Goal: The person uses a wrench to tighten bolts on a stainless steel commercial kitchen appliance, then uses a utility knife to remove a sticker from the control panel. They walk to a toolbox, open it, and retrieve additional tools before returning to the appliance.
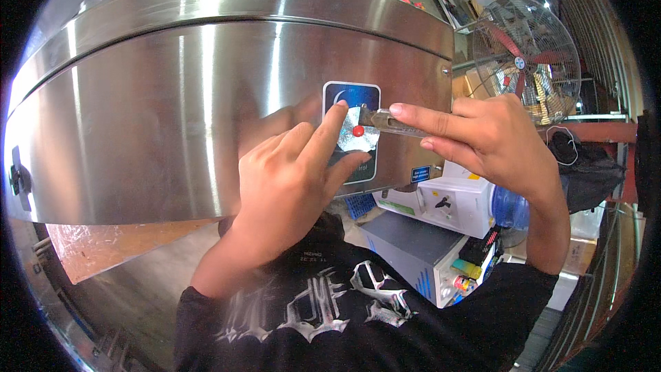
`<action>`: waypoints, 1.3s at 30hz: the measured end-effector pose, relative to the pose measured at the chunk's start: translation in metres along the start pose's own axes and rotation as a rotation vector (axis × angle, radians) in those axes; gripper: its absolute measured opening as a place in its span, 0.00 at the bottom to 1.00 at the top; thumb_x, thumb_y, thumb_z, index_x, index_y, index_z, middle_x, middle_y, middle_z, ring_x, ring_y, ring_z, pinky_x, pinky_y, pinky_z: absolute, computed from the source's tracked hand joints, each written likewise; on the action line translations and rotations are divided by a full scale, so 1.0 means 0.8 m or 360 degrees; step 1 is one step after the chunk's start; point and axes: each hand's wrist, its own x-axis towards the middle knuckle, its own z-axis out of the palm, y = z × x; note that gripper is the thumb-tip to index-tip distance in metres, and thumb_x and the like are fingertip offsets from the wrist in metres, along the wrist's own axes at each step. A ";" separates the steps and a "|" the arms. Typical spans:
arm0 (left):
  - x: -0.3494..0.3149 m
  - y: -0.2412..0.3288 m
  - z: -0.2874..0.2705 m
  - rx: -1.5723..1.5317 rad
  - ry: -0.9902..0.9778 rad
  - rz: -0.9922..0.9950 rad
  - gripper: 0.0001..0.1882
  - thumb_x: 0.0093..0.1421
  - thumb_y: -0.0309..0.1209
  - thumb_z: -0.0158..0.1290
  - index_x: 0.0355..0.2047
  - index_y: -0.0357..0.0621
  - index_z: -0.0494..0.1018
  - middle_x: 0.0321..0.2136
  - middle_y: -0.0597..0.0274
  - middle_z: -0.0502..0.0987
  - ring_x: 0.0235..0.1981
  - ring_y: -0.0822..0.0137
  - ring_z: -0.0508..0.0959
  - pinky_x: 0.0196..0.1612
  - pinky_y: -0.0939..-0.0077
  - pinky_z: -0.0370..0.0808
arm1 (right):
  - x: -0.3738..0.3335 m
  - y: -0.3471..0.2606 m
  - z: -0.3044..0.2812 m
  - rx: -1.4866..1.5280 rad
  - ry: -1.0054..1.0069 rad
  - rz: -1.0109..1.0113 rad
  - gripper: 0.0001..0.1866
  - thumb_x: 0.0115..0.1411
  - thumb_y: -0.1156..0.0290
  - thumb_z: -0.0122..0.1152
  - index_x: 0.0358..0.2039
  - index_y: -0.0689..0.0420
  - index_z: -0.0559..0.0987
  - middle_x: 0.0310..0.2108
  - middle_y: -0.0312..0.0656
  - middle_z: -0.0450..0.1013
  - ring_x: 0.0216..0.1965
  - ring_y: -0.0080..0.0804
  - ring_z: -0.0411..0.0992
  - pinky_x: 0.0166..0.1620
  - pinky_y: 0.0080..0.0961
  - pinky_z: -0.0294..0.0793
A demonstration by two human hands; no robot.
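A broad brushed stainless-steel machine body (158, 110) curves across in front of me. On its right part sits a dark blue control label (370, 93) with a white border. A silvery round patch (351, 142) in the label carries a red dot (358, 131). My left hand (284, 171) reaches over the label's left side, index finger and thumb stretched out and apart, the index fingertip at its upper part. From the right, my right hand (485, 134) grips a slim metal-cased utility knife (399, 125), whose front end meets the silvery patch. The knife's tip is hard to make out.
To the right stands a large round fan (520, 62) with red blades. Below the machine are a grey cabinet (413, 238), a white box (451, 200) and a blue water jug (509, 208). A brown board (117, 244) lies at lower left.
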 end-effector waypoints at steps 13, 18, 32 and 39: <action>0.001 -0.003 -0.004 -0.0019 -0.0082 -0.0050 0.33 0.50 0.42 0.70 0.56 0.45 0.78 0.19 0.66 0.67 0.17 0.66 0.72 0.22 0.69 0.69 | 0.023 0.018 -0.033 -0.0098 -0.0188 -0.0235 0.27 0.61 0.58 0.67 0.62 0.31 0.78 0.16 0.35 0.62 0.16 0.33 0.64 0.22 0.32 0.62; 0.002 -0.003 -0.003 -0.0050 -0.0096 -0.0075 0.33 0.50 0.41 0.71 0.56 0.45 0.78 0.19 0.67 0.67 0.17 0.67 0.73 0.22 0.69 0.69 | 0.009 0.005 -0.015 0.0143 -0.0243 0.0037 0.28 0.63 0.60 0.67 0.65 0.34 0.76 0.16 0.37 0.65 0.17 0.32 0.66 0.23 0.31 0.65; 0.003 0.005 0.000 -0.0093 -0.0070 -0.0125 0.32 0.49 0.39 0.72 0.54 0.41 0.78 0.20 0.64 0.71 0.18 0.65 0.74 0.24 0.68 0.71 | -0.026 -0.056 0.028 0.0497 -0.0059 0.0545 0.32 0.64 0.66 0.66 0.69 0.41 0.71 0.18 0.42 0.66 0.18 0.34 0.68 0.25 0.32 0.69; 0.000 0.000 0.002 -0.0040 -0.0041 -0.0079 0.31 0.49 0.38 0.72 0.52 0.39 0.79 0.20 0.63 0.72 0.19 0.65 0.75 0.24 0.68 0.71 | -0.013 -0.104 -0.025 -0.0336 -0.0228 0.0485 0.31 0.62 0.63 0.65 0.67 0.36 0.74 0.20 0.40 0.64 0.19 0.34 0.72 0.25 0.32 0.72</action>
